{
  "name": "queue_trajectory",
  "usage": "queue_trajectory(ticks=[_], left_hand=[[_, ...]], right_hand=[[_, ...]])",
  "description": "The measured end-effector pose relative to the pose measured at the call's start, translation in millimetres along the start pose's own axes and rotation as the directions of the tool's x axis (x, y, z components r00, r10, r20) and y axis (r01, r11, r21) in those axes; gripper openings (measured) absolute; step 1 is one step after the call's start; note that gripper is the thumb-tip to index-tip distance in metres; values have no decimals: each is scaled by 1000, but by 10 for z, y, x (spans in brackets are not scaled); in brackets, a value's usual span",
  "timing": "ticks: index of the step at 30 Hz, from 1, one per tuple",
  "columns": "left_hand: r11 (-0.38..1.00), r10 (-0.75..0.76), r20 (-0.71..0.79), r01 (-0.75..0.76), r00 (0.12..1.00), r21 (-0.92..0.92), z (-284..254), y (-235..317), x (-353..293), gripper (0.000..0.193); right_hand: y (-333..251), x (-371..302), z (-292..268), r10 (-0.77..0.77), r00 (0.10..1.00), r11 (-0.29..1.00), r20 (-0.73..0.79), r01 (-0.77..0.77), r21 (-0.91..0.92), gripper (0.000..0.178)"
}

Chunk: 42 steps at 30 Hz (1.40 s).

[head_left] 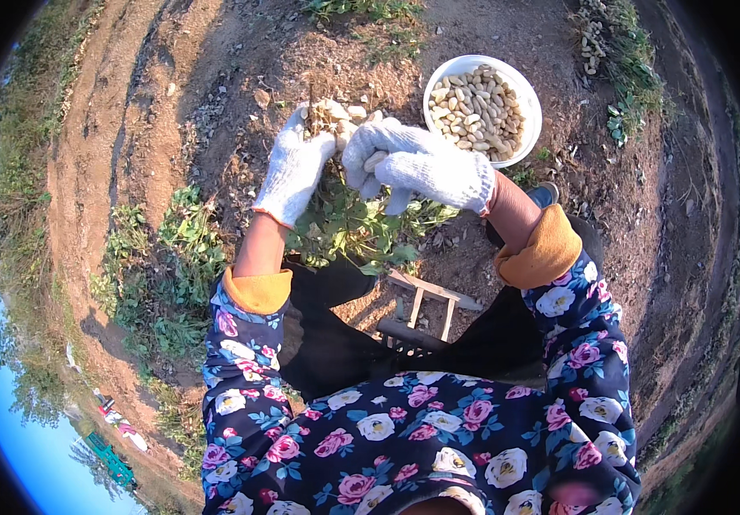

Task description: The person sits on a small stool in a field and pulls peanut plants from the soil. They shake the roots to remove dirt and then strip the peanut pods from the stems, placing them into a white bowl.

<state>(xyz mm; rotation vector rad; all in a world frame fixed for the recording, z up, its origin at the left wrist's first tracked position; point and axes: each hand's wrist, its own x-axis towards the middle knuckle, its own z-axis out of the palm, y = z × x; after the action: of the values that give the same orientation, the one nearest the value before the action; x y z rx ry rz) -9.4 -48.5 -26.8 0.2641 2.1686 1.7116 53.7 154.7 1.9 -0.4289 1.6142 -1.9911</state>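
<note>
Both of my hands wear white knitted gloves. My left hand (293,172) is closed round a peanut plant (344,219) near its roots; the leafy green stems hang below toward me. A cluster of pale peanut pods (332,116) sticks out above that hand's fingers. Close by on the right, my right hand (413,163) is curled with its fingers closed, and a peanut pod (375,161) shows between them. Just beyond the right hand stands a white round bucket (535,107) holding many loose peanuts (477,112).
A small wooden stool or frame (434,300) lies between my legs. Pulled peanut plants (177,266) lie in a heap at left, and another bunch with pods (623,69) lies at far right. Bare soil rows run alongside. People (121,421) and a green vehicle (111,459) are far off at lower left.
</note>
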Motion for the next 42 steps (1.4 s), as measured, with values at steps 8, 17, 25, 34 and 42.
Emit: queue_trajectory(ticks=[8,17,25,34,42], left_hand=[[975,56,13,-57,998,215,102,154,-21,32],[769,332,91,-325,939,551,88,-2,-35,35],[551,534,227,-539,814,636,171,-71,8,33],[388,427,152,-333,891,860,-157,-291,222,34],[956,119,-80,-92,990,280,-291,-135,117,32]], right_hand=[[156,148,62,-222,808,768,-546,-200,-608,38],[120,200,10,-15,894,701,-449,-311,-642,43],[414,254,-19,-47,990,709,-133,-60,-703,40],[435,88,362,-463,885,796,45,437,-418,31],[158,-190,-546,-209,748,100,-630,-624,-775,37]])
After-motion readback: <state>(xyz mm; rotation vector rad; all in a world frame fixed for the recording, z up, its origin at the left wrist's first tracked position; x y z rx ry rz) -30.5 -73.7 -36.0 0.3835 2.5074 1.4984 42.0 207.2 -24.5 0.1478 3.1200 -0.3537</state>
